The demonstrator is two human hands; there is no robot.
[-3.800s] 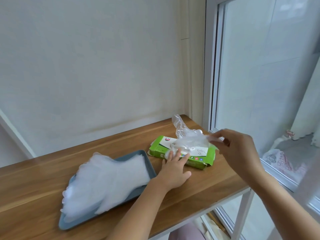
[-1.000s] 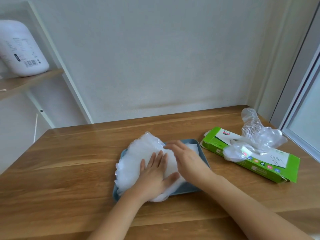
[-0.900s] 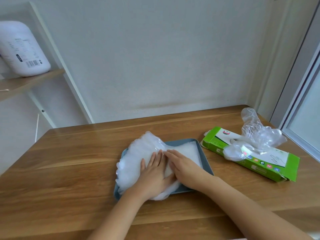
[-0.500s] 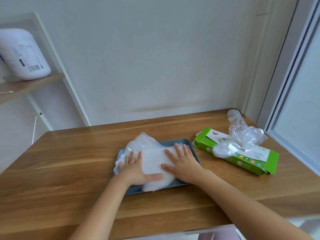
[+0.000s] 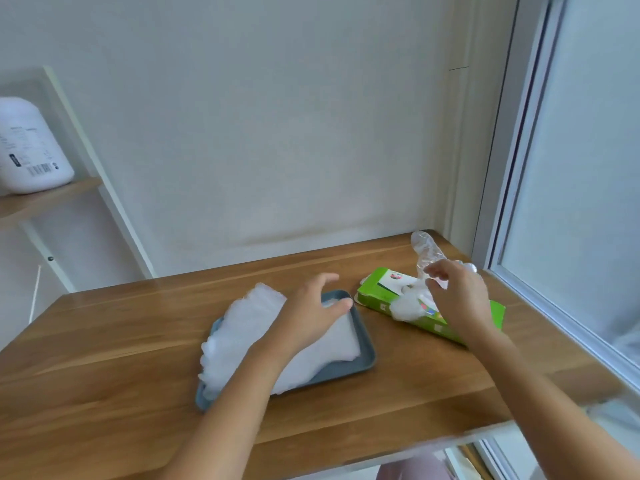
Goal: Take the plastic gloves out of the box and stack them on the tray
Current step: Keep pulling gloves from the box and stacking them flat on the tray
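One wooden table (image 5: 104, 358) bearing tray (image 5: 346, 370), box (image 5: 372, 291); white wall (image 5: 277, 133), window (image 5: 588, 168) right.

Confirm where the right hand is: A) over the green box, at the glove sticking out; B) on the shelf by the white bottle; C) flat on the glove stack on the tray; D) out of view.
A: the right hand is above the green box, fingers at the clear glove poking out of it, away from the tray.

Home corner: wooden table (image 5: 104, 341), window (image 5: 571, 168).
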